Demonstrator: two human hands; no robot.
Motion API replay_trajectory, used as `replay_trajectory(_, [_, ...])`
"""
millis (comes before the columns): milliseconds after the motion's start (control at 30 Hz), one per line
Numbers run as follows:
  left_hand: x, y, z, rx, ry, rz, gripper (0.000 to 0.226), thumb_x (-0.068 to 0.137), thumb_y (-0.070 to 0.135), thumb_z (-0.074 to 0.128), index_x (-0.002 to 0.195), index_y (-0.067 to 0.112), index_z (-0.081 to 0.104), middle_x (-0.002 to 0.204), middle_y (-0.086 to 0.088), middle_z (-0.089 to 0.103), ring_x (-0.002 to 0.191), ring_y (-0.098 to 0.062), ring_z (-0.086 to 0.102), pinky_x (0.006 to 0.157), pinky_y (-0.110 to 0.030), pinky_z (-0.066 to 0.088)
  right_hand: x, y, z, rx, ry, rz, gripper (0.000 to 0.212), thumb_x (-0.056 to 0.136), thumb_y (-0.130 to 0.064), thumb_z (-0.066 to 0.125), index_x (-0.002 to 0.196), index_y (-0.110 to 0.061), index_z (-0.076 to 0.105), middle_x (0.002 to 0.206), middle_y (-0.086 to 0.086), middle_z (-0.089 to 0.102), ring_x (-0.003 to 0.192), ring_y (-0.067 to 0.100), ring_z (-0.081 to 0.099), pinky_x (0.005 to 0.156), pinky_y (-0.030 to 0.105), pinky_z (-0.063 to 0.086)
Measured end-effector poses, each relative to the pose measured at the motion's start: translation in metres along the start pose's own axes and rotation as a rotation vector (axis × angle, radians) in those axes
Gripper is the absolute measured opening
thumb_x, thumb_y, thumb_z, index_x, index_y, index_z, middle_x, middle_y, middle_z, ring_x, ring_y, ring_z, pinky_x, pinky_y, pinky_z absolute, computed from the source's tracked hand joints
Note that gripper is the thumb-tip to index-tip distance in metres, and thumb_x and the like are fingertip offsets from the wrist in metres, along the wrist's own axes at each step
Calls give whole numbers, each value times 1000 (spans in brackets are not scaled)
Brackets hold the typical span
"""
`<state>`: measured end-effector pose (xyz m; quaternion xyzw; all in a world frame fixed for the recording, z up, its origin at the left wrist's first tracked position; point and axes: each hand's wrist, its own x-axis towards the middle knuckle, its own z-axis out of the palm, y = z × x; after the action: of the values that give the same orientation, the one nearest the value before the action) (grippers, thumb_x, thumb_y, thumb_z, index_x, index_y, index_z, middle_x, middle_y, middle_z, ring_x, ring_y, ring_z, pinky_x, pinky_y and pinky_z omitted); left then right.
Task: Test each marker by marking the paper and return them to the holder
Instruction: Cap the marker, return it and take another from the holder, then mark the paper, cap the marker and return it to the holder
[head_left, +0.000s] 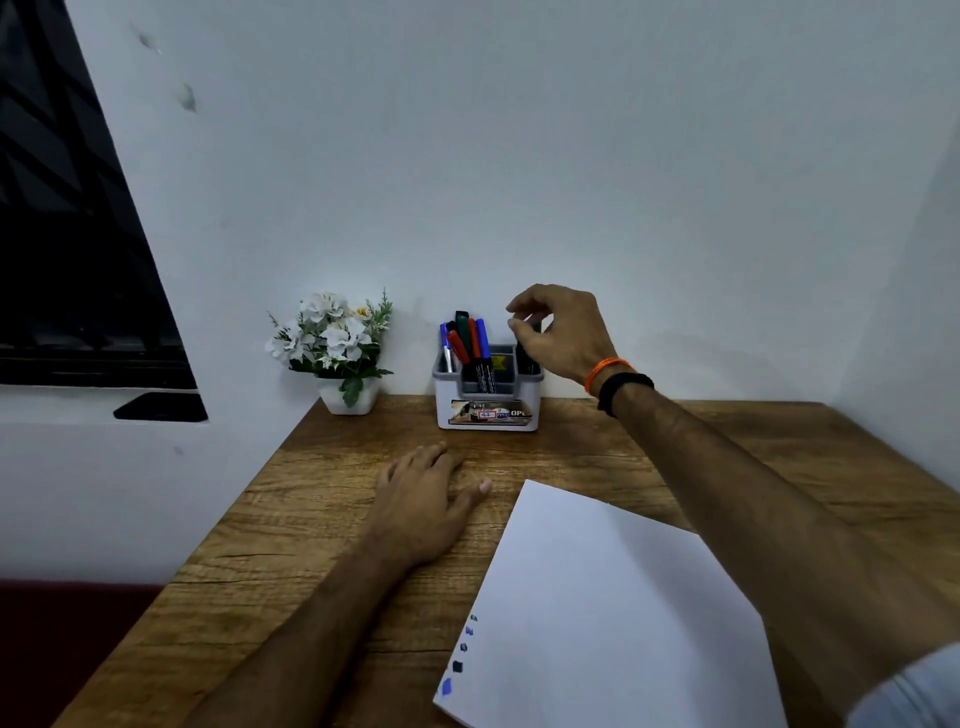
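Markers: a cluster of blue, red and green ones is standing in the left compartment of the holder, which is sitting at the back of the desk against the wall.

Dark marker: standing in the right compartment, its upper end pinched by the right hand; fingertips and thumb are closing on the cap. Whether it is being lowered in or lifted out cannot be told.

Left hand: lying flat on the desk, fingers spread, holding nothing, just beside the paper's far corner.

Paper: lying near the front of the desk, carrying a column of small blue, dark and green marks along its left edge.

Plant: white flowers in a white pot, standing left of the holder.

Step, as judged: several marks are already on the sheet, so testing is looking well along, with this marker at the holder. Next move calls for either releasing it upright in its slot, or carrying it to the paper, uncapping and marking below the existing column.
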<state>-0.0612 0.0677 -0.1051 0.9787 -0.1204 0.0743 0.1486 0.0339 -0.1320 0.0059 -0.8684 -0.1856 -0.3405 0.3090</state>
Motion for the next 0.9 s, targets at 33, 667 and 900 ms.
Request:
replay_trajectory(33, [0, 0, 0, -2, -2, 1, 63, 92, 66, 30, 143, 30, 39, 156, 4, 30, 143, -16, 23, 117, -45, 14, 2, -4, 3, -22, -25, -16, 19, 83, -23, 70, 101, -16, 72, 93, -1, 72, 85, 13, 65, 80, 34, 57])
replay_trajectory(667, [1, -1, 0, 8, 19, 13, 63, 92, 65, 31, 142, 28, 40, 155, 4, 31, 143, -17, 23, 116, -45, 15, 21, -48, 35, -288, -167, -10, 19, 80, -34, 70, 92, -20, 75, 97, 2, 67, 101, 26, 57, 86, 39, 44])
replay_trajectory(900, [1, -1, -1, -9, -5, 11, 63, 92, 66, 30, 144, 30, 37, 156, 5, 29, 144, -16, 22, 117, -46, 13, 10, -69, -4, 270, 114, 114, 13, 78, -31, 78, 83, -23, 68, 98, -7, 67, 92, 11, 61, 77, 23, 46])
